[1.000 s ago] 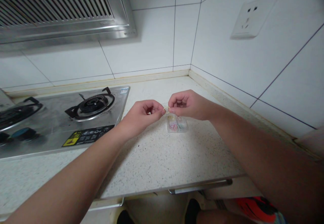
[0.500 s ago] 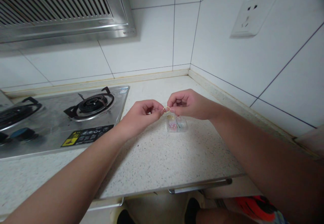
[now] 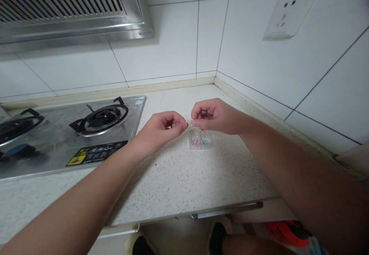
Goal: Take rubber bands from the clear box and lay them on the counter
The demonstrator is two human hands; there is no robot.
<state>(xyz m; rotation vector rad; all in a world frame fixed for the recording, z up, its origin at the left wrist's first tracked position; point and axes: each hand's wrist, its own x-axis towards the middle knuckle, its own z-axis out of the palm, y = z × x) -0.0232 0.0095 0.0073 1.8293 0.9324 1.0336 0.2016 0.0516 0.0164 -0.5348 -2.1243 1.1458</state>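
Together, our left fingers [image 3: 180, 128] and right fingers [image 3: 203, 124] pinch tight on a small yellow loop [image 3: 188, 119]. Just below them, a clear box [image 3: 199, 147] rests on the desk [image 3: 173, 186].

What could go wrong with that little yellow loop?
The thin yellow loop might slip, since the left hand and right hand hold only its edges in a small pinch. Pulled hard between them, it could perhaps snap. A dipping hand might bump the small clear box close by on the counter.
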